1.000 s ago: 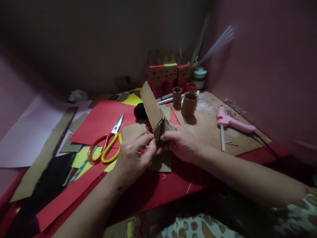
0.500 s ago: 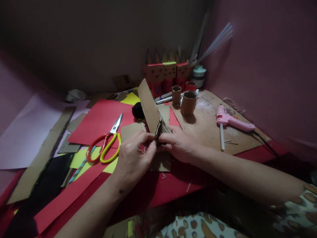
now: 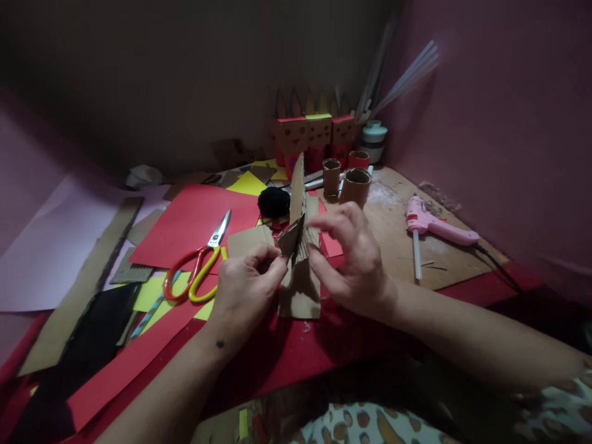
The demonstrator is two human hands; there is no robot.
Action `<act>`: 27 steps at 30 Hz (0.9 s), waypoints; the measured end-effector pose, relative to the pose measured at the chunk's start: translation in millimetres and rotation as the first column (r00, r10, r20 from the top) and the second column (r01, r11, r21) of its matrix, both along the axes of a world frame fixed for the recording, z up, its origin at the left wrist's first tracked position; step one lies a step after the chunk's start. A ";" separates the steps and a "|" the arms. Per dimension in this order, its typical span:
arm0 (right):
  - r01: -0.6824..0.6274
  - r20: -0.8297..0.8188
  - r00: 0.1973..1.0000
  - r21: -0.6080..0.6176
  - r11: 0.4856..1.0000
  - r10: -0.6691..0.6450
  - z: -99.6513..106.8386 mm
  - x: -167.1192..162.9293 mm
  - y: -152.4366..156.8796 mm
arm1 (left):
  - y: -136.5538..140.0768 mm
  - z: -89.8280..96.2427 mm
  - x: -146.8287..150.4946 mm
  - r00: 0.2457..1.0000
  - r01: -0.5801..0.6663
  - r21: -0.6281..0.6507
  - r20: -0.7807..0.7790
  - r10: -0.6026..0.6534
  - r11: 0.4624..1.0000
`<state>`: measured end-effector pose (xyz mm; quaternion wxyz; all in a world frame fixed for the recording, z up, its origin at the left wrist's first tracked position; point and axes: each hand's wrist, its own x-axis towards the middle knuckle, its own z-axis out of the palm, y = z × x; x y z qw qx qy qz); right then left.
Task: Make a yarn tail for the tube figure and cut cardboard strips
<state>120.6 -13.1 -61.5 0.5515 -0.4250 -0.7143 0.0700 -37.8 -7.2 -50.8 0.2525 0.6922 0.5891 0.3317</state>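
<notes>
my left hand [image 3: 245, 295] pinches the folded cardboard [image 3: 296, 198] between my hands; my right hand [image 3: 357, 264], fingers spread, is beside it, contact unclear. it looks creased already, but not closed up.

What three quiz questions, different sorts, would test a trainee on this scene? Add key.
1. Multiple choice: What does the left hand hold?
a) marker
b) folded cardboard
c) paper strip

2. True or false: The glue gun lies on the brown board.

3. Fill in: One handle loop of the scissors is red, the other is ____.

Key: 1 b; 2 true; 3 yellow.
</notes>
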 end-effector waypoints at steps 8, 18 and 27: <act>0.078 0.363 0.929 -0.372 0.925 0.067 -6.0 0.2 -10.8 | -1.9 -11.0 7.3 0.992 0.048 0.025 -0.121 -0.045 0.999; 0.150 0.572 0.820 -0.156 0.976 -0.034 -13.1 6.4 4.4 | 17.6 -19.0 -5.5 0.938 0.152 0.072 -0.324 -0.121 0.986; 0.058 0.632 0.770 -0.205 0.977 0.087 -7.6 -3.6 30.8 | 21.2 -7.4 -13.4 1.000 -0.022 -0.157 0.007 0.023 0.987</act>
